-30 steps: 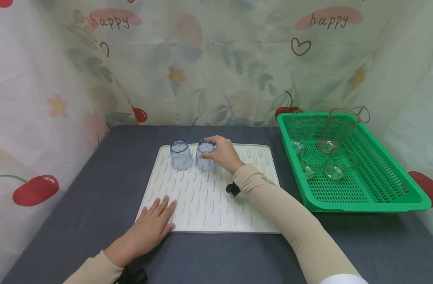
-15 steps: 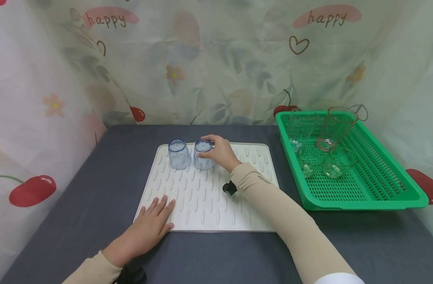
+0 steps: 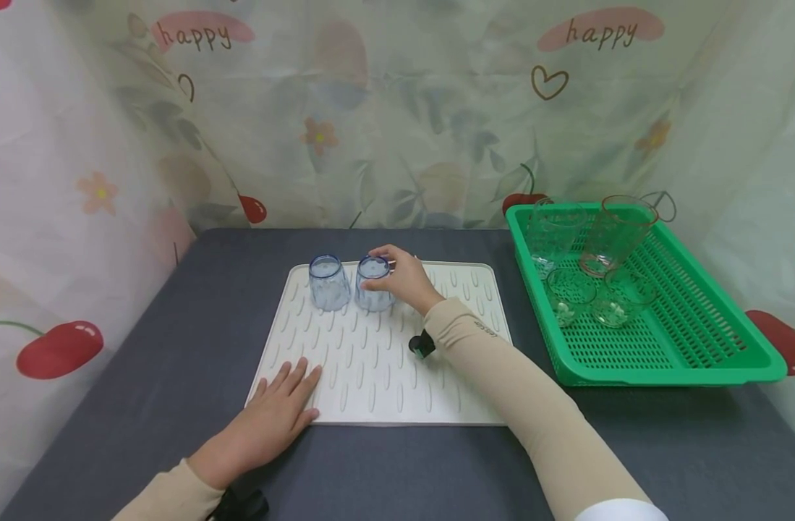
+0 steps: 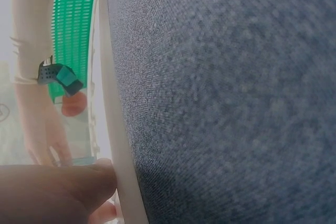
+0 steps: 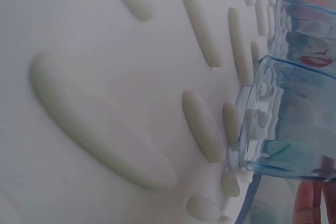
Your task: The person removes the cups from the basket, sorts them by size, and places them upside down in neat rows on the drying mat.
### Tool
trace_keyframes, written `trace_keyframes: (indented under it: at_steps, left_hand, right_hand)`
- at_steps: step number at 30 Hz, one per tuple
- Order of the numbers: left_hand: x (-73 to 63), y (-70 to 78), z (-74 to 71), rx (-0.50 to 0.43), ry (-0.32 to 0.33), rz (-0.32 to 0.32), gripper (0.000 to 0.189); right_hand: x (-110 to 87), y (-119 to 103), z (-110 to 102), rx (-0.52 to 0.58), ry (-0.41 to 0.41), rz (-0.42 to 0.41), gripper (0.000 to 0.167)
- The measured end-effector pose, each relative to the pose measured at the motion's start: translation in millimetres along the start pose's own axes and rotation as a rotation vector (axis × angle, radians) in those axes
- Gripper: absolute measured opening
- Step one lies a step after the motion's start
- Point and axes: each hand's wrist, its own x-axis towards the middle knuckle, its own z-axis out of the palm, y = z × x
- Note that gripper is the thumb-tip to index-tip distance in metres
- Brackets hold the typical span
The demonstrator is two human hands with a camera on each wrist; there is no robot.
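A clear blue-tinted glass point(image 3: 373, 291) stands on the white ridged mat point(image 3: 404, 362), near its back edge. My right hand point(image 3: 406, 281) grips this glass from the right, thumb in front and fingers behind near its top. Just to the left stands a matching blue-tinted glass point(image 3: 328, 286), a narrow gap apart. In the right wrist view, the lower end of the held glass point(image 5: 294, 124) meets the mat, with fingertips point(image 5: 307, 203) at its side. My left hand point(image 3: 273, 420) lies flat with spread fingers on the mat's front left corner; the left wrist view shows its thumb point(image 4: 58, 190) at the mat's edge.
A green perforated basket point(image 3: 670, 376) stands at the right. Inside are a clear glass pitcher or tall glass point(image 3: 555, 231), a pink-tinted mug with a handle point(image 3: 615, 239), and two low clear glasses point(image 3: 569, 293). Patterned curtains point(image 3: 397, 130) enclose the dark cloth-covered table point(image 3: 176, 347).
The head view has shifted slightly. My right hand keeps its grip on the right-hand blue glass, and my left hand stays on the mat.
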Motion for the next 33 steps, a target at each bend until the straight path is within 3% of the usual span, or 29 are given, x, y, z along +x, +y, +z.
trace_keyframes:
  at_steps: [22,33]
  left_hand:
    - [1.0,-1.5,1.2,0.000,-0.008,-0.006,0.057]
    - [1.1,-0.8,-0.5,-0.005,-0.049,-0.033,0.058]
  right_hand:
    - [-1.2,-4.3,1.4,0.032,-0.027,-0.002,0.059]
    - [-5.6,-7.5,-1.5,0.042,-0.043,0.000,0.064]
